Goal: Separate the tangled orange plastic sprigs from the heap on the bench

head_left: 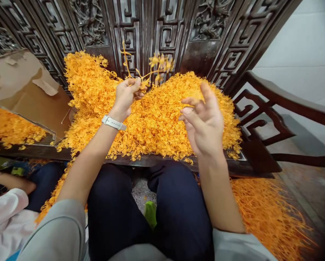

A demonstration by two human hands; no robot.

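Observation:
My left hand (128,95), with a pale watch (113,122) on the wrist, is closed on a branched orange sprig (151,72). One thin arm of the sprig points up and looks mostly bare. The other reaches right and carries a blurred cluster of small pieces. My right hand (204,123) hovers over the right part of the pile, fingers apart and partly bent, with nothing visible held in it. Below both hands, a large heap of small curly orange pieces (157,123) covers the dark wooden bench seat (154,163).
A torn cardboard sheet (40,94) leans on the left. Carved dark wood (148,32) rises behind the heap, and an armrest (282,96) borders the right. Thin orange stems (268,217) lie on the floor at right. Another person's arm (12,183) shows at lower left.

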